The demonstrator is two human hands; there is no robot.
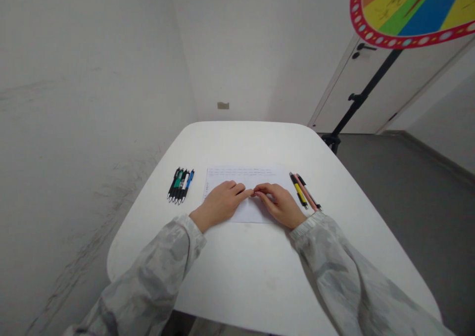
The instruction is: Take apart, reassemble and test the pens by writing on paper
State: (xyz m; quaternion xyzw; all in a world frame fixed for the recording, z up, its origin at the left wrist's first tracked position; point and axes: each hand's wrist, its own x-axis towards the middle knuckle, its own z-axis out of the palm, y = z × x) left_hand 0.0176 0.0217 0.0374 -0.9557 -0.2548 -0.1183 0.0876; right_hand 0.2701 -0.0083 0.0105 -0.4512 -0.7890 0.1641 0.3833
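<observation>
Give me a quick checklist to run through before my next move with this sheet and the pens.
1. White printed paper sheet flat on the white rounded table: ok.
2. Left hand and right hand resting on the sheet, fingertips meeting: ok.
3. Pen in either hand: not ok, none held.
4. Bundle of dark, green and blue pens left of the sheet, apart from it: ok.
5. Yellow, orange and black pens beside the right hand: ok.
6. Print readable: cannot tell.

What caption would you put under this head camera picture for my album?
On a paper sheet, the left hand and right hand touch fingertips, between left pens and right pens.
</observation>
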